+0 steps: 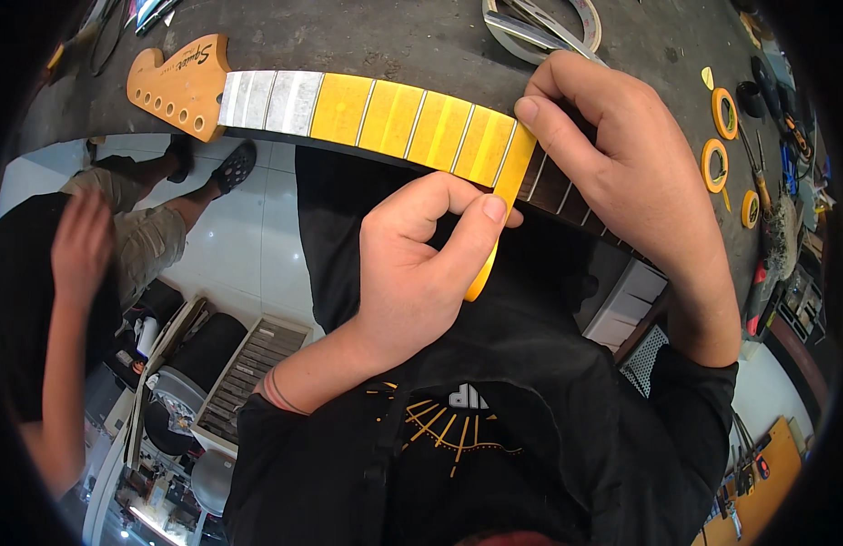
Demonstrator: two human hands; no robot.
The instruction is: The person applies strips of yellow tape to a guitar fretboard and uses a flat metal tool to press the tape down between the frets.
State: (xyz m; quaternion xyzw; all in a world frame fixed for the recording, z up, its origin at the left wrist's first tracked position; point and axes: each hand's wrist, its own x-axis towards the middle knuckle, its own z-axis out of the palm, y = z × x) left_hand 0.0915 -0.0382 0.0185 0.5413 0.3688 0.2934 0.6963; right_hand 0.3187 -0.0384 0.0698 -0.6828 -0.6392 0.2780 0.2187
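A guitar neck lies along the bench edge, its wooden headstock at the left. Pale tape covers the frets nearest the headstock, and yellow masking tape covers several fret spaces after them, with metal frets showing between. Past the tape, the dark fretboard is bare. My left hand pinches a yellow tape strip between thumb and index finger; its loose end hangs below the neck. At the strip's far end, my right hand holds it with thumb and curled index finger against the neck's far edge.
On the dark bench, a large tape roll has metal tools lying across it. Small yellow tape rolls and hand tools are at the right. Another person stands at the left, near a case of small compartments.
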